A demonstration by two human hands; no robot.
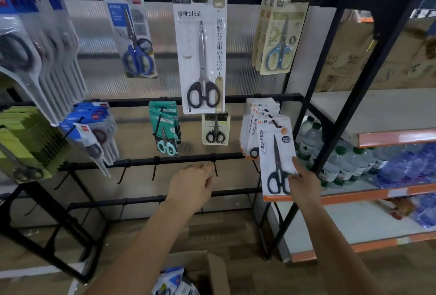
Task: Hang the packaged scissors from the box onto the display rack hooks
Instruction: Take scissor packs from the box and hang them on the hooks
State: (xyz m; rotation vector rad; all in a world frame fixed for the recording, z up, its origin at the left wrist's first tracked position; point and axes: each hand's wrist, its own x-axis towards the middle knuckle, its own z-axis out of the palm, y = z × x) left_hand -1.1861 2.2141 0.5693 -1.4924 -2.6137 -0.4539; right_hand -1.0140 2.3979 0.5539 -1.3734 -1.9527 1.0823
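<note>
Far right, a shelving unit (387, 137) with orange-edged boards carries shrink-wrapped water bottles (339, 165); cardboard cartons (377, 58) sit above. Wood-pattern floor (224, 231) lies below.

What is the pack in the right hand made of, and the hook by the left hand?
The pack in the right hand looks like stiff white printed card, probably with clear plastic over the scissors, though no shine shows clearly. The hook near the left hand looks like thin metal wire with a matte black coat.
</note>
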